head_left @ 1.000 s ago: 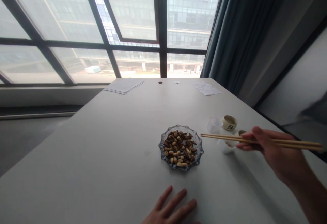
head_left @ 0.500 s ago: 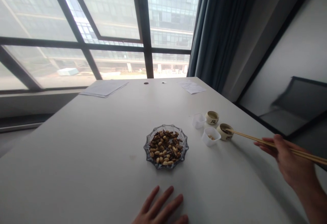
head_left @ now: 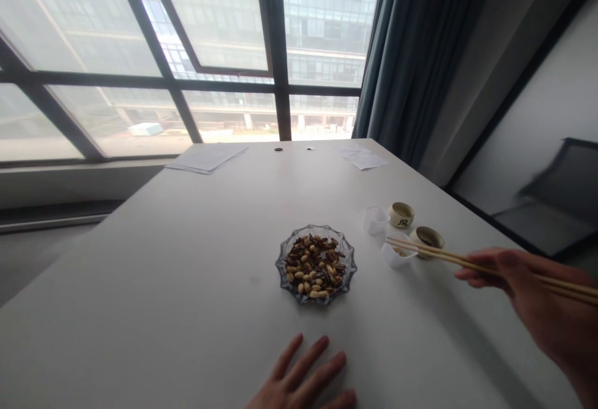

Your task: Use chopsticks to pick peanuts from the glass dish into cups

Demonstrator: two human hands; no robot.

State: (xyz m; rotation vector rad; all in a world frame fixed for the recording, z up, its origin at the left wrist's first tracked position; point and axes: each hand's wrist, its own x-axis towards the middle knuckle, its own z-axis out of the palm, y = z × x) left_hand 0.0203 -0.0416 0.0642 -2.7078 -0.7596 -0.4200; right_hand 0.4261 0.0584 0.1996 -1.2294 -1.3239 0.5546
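A glass dish [head_left: 281, 265] of mixed nuts and dark seeds [head_left: 314, 267] sits in the middle of the white table [head_left: 187, 284]. My right hand [head_left: 537, 300] is closed on a pair of wooden chopsticks [head_left: 448, 256], whose tips reach over a small white plastic cup [head_left: 397, 258] just right of the dish. Behind that cup are a second plastic cup [head_left: 375, 220] and two small ceramic cups [head_left: 402, 214] [head_left: 427, 237]. My left hand [head_left: 303, 381] lies flat on the table at the near edge, fingers spread, holding nothing.
Papers [head_left: 208, 157] lie at the far left of the table and more sheets [head_left: 363, 159] at the far right. Large windows stand behind, a grey curtain [head_left: 415, 54] hangs at the right, and a dark chair [head_left: 555, 191] stands beside the table.
The chopstick tips swung from near the dish out to the right ceramic cup, then back left over the near plastic cup. My left hand stayed flat on the table.
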